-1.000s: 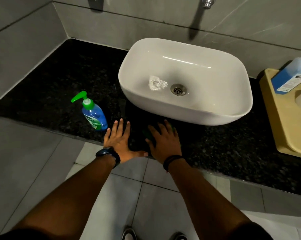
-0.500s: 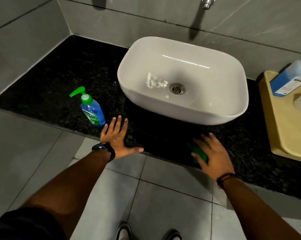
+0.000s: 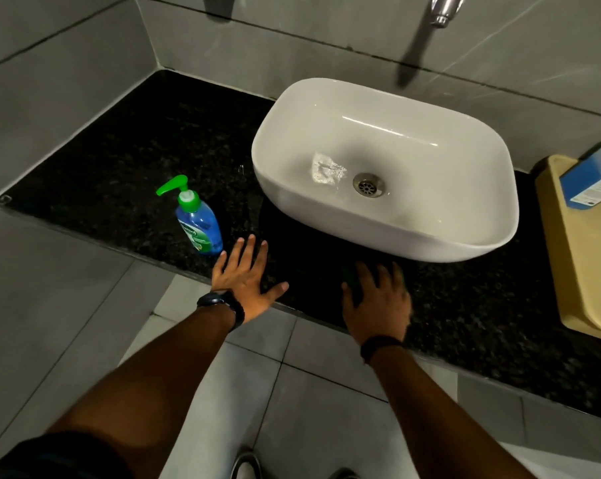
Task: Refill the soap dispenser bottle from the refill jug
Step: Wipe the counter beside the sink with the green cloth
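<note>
The soap dispenser bottle (image 3: 199, 223) is standing upright near the table's (image 3: 112, 174) front edge, just beside the left hand (image 3: 245, 281), which is lying flat with fingers spread. The right hand (image 3: 378, 299) is pressing a green pad (image 3: 352, 281) at the front edge. The bottle is looking blue with a green pump.

Glossy white ceramic basin (image 3: 389, 140), shiny metal drain (image 3: 369, 184) at its bottom, speckled polished black stone counter (image 3: 126, 160) under the basin, translucent blue plastic soap bottle (image 3: 199, 227) left of the basin, matt grey wall tiles (image 3: 326, 46) behind it
</note>
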`<state>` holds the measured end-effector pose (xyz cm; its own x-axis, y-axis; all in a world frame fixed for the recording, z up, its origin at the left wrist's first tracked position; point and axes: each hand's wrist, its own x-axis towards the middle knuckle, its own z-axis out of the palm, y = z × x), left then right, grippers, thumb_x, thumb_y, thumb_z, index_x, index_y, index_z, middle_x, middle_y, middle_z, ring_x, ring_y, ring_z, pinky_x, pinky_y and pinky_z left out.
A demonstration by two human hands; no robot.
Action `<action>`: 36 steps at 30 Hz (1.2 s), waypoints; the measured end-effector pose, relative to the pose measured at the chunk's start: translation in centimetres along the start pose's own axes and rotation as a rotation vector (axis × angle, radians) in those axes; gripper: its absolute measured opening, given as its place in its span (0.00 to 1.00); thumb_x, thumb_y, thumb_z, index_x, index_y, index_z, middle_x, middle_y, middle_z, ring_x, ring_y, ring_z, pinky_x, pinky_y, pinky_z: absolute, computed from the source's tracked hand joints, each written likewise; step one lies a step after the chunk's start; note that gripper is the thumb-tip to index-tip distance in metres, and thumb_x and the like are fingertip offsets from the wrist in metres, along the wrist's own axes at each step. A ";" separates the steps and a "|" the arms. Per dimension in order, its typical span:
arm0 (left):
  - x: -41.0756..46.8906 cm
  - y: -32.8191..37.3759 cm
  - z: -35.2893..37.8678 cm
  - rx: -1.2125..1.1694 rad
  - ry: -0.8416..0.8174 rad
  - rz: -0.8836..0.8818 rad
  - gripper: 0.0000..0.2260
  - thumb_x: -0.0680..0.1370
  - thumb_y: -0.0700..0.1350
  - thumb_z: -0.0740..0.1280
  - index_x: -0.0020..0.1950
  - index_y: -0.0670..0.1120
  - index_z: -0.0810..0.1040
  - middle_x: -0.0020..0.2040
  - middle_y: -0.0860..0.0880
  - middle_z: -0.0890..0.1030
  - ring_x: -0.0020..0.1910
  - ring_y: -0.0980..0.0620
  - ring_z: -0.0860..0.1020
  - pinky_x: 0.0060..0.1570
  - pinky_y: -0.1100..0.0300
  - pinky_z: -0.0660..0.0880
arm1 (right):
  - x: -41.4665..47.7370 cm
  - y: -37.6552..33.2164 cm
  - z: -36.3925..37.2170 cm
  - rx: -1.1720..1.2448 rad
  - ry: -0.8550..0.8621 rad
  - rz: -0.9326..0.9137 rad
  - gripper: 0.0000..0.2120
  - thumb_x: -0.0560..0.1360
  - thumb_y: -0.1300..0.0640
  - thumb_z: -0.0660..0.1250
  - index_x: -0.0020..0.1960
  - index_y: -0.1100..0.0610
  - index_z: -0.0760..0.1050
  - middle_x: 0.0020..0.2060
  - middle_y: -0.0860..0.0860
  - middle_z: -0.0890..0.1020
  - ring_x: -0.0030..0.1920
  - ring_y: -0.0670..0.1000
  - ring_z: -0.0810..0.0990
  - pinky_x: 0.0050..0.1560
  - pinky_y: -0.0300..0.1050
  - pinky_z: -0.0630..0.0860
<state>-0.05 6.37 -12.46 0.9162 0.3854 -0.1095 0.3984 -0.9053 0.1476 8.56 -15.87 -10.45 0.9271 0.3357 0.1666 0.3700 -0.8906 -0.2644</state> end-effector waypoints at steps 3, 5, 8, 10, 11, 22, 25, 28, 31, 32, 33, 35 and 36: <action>0.1 0.0 0.1 0.007 0.002 -0.009 0.39 0.70 0.71 0.45 0.75 0.54 0.41 0.77 0.50 0.43 0.75 0.50 0.40 0.71 0.48 0.41 | 0.3 -3.3 1.0 0.053 -0.071 -0.245 0.23 0.71 0.43 0.63 0.65 0.47 0.71 0.64 0.55 0.74 0.70 0.60 0.64 0.60 0.61 0.67; 0.0 0.0 0.0 0.014 0.009 -0.018 0.39 0.70 0.71 0.44 0.75 0.54 0.41 0.78 0.50 0.43 0.75 0.51 0.41 0.71 0.49 0.41 | 0.2 -3.0 1.1 0.093 -0.116 -0.432 0.23 0.71 0.42 0.62 0.66 0.45 0.70 0.65 0.52 0.74 0.70 0.57 0.64 0.61 0.60 0.67; -0.1 0.2 -0.1 0.009 0.006 -0.025 0.39 0.69 0.72 0.44 0.75 0.54 0.41 0.77 0.50 0.43 0.75 0.51 0.41 0.71 0.49 0.41 | -0.1 0.7 0.3 0.121 -0.197 -0.646 0.25 0.70 0.42 0.64 0.67 0.42 0.67 0.67 0.48 0.72 0.72 0.53 0.62 0.63 0.55 0.67; -0.1 0.3 -0.2 0.011 0.000 -0.022 0.39 0.70 0.72 0.45 0.75 0.54 0.41 0.77 0.50 0.43 0.75 0.51 0.40 0.71 0.49 0.41 | -0.2 4.0 -0.6 0.136 -0.194 -0.664 0.25 0.70 0.43 0.65 0.67 0.44 0.68 0.66 0.49 0.72 0.71 0.54 0.63 0.64 0.53 0.67; -0.2 0.2 -0.3 0.010 -0.001 -0.022 0.39 0.70 0.72 0.46 0.75 0.54 0.41 0.77 0.50 0.42 0.75 0.51 0.40 0.71 0.49 0.41 | -0.2 5.6 -1.1 0.149 -0.171 -0.632 0.24 0.71 0.43 0.65 0.66 0.45 0.70 0.65 0.50 0.73 0.71 0.55 0.64 0.64 0.52 0.67; -0.2 0.4 -0.7 -0.002 -0.043 -0.026 0.44 0.66 0.76 0.44 0.75 0.54 0.38 0.77 0.50 0.40 0.75 0.51 0.38 0.72 0.47 0.40 | -1.0 8.0 -2.0 -0.002 0.165 0.344 0.23 0.71 0.48 0.65 0.64 0.54 0.73 0.64 0.60 0.73 0.70 0.61 0.62 0.58 0.63 0.68; -0.1 0.3 -0.6 0.004 -0.041 -0.027 0.44 0.66 0.76 0.44 0.75 0.54 0.38 0.77 0.51 0.40 0.75 0.51 0.38 0.71 0.48 0.39 | -0.7 3.5 -0.9 0.060 0.181 0.518 0.24 0.69 0.50 0.67 0.64 0.53 0.72 0.66 0.59 0.71 0.71 0.60 0.60 0.60 0.62 0.64; -0.1 0.2 -0.3 0.002 -0.030 -0.029 0.45 0.64 0.77 0.41 0.74 0.55 0.38 0.77 0.51 0.40 0.74 0.51 0.38 0.71 0.48 0.39 | -0.2 -0.6 0.3 0.073 0.146 0.388 0.25 0.68 0.48 0.68 0.64 0.53 0.73 0.65 0.58 0.73 0.71 0.60 0.61 0.60 0.60 0.64; 0.0 0.2 -0.1 0.001 -0.025 -0.038 0.44 0.64 0.77 0.41 0.74 0.55 0.37 0.77 0.51 0.40 0.74 0.51 0.38 0.70 0.48 0.39 | -0.1 -3.7 1.2 0.100 0.041 0.007 0.24 0.68 0.44 0.67 0.63 0.48 0.73 0.63 0.55 0.75 0.70 0.59 0.64 0.61 0.59 0.66; 0.0 0.2 0.0 -0.003 -0.022 -0.039 0.44 0.64 0.77 0.41 0.74 0.56 0.37 0.77 0.52 0.40 0.74 0.51 0.39 0.70 0.48 0.39 | -0.1 -3.9 1.3 0.112 0.000 -0.135 0.24 0.68 0.43 0.67 0.63 0.47 0.73 0.63 0.53 0.75 0.70 0.58 0.64 0.60 0.58 0.67; 0.0 0.1 0.0 -0.010 -0.017 -0.040 0.44 0.64 0.77 0.42 0.74 0.56 0.38 0.77 0.52 0.41 0.74 0.51 0.39 0.70 0.48 0.39 | -0.2 -3.7 1.3 0.130 -0.033 -0.256 0.24 0.68 0.43 0.67 0.63 0.46 0.73 0.62 0.51 0.76 0.69 0.57 0.66 0.60 0.57 0.68; 0.0 0.2 0.1 -0.025 -0.004 -0.038 0.44 0.65 0.77 0.43 0.74 0.56 0.39 0.77 0.52 0.42 0.74 0.52 0.39 0.71 0.48 0.40 | -0.2 -2.0 0.7 0.177 -0.074 -0.429 0.24 0.66 0.44 0.69 0.62 0.45 0.74 0.61 0.49 0.77 0.68 0.55 0.68 0.59 0.56 0.70; 0.0 0.2 0.1 -0.027 0.001 -0.036 0.44 0.65 0.77 0.42 0.74 0.56 0.39 0.77 0.52 0.42 0.74 0.52 0.39 0.71 0.48 0.40 | -0.3 -0.8 0.4 0.187 -0.082 -0.495 0.24 0.65 0.44 0.69 0.61 0.46 0.75 0.61 0.49 0.78 0.68 0.55 0.69 0.58 0.55 0.72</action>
<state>0.01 6.15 -12.53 0.9011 0.4182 -0.1144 0.4326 -0.8854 0.1703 8.03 -15.10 -10.67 0.6379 0.7312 0.2419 0.7616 -0.5522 -0.3392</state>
